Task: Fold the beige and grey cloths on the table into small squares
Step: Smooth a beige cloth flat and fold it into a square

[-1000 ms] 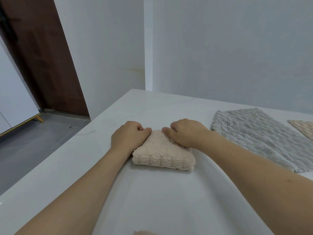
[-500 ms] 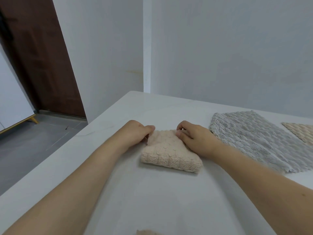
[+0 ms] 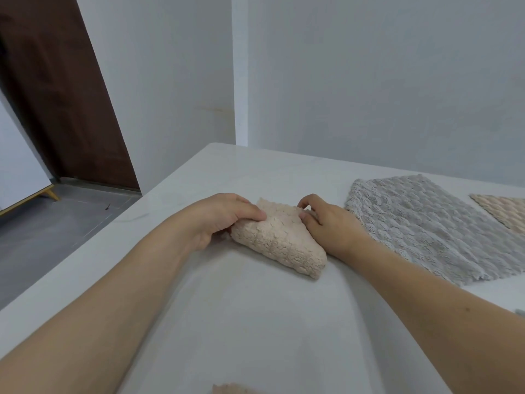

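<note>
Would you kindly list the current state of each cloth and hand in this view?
Folded beige textured cloth: folded small, far edge lifted, gripped on both sides.
Grey textured cloth: unfolded, flat on the white table.
Second beige cloth: flat, cut off by the frame.
Left hand: gripping the folded cloth.
Right hand: gripping the folded cloth.

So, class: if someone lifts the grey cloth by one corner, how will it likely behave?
The grey cloth would probably droop limply: it lies flat like soft fabric. Its thick, fluffy pile suggests grip on the table, not sliding. It likely stays light.
</note>
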The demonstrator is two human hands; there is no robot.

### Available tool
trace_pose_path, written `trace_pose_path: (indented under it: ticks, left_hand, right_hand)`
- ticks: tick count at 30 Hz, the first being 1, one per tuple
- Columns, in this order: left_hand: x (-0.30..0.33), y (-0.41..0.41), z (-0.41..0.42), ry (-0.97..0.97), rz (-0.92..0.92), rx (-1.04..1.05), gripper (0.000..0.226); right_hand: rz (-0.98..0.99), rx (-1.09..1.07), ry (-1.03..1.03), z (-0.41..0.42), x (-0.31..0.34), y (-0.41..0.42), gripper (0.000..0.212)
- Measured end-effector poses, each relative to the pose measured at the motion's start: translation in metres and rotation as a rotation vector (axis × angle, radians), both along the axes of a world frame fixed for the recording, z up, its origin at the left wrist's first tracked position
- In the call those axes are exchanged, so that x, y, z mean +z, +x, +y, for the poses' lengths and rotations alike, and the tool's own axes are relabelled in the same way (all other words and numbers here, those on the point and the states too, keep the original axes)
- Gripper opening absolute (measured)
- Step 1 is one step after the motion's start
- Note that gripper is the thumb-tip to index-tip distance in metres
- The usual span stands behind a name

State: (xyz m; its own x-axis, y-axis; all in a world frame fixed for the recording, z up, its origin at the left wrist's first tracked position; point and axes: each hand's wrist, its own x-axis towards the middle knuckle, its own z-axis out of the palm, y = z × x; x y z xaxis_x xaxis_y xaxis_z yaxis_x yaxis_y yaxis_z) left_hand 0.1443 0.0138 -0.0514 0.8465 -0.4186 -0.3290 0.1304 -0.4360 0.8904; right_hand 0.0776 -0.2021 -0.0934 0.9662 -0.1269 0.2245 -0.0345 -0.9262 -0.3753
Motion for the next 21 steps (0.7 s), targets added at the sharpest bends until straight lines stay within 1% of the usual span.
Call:
trace_pose_path:
  ticks: [2, 4, 7, 9, 11, 13, 15, 18, 19, 21]
  left_hand:
    - [0.0027, -0.0014, 0.0004, -0.022, 0.005, -0.021, 0.042]
    - [0.0043, -0.0019, 0.0022, -0.049, 0.024, -0.058, 0.04]
    - [0.0029, -0.0034, 0.0019, 0.002, 0.026, -0.122, 0.046]
    - [0.001, -0.0035, 0.001, 0.014, 0.026, -0.126, 0.052]
    - [0.0016, -0.0034, 0.0023, -0.017, 0.047, -0.114, 0.057]
    - [0.0021, -0.0035, 0.0036, -0.012, 0.052, -0.112, 0.057]
    - [0.0007, -0.0052, 0.0022, 0.106, -0.017, -0.138, 0.054]
    - [-0.0026, -0.0065, -0.0032, 0.358, -0.188, -0.171, 0.069]
    - [-0.0029, -0.0067, -0.0043, 0.396, -0.21, -0.165, 0.07]
    - [-0.0022, -0.0083, -0.0049, 0.421, -0.243, -0.149, 0.065]
  right_hand:
    - [0.006, -0.005, 0.0, -0.0004, 0.0, 0.0008, 0.02]
    - [0.015, -0.012, 0.002, -0.0004, 0.0005, 0.0013, 0.021]
    - [0.026, -0.025, -0.002, 0.0001, 0.0013, 0.0018, 0.021]
    - [0.028, -0.027, 0.003, -0.0003, 0.0007, 0.0024, 0.02]
    - [0.026, -0.032, 0.019, -0.0008, -0.0003, 0.0033, 0.018]
    - [0.025, -0.032, 0.029, -0.0003, -0.0005, 0.0034, 0.017]
    - [0.024, -0.031, 0.03, 0.0005, 0.0009, 0.002, 0.018]
    - [0.022, -0.027, 0.028, 0.0018, 0.0033, -0.0003, 0.02]
    - [0.022, -0.026, 0.03, 0.0018, 0.0037, -0.0005, 0.02]
    - [0.018, -0.023, 0.037, 0.0014, 0.0032, -0.0004, 0.02]
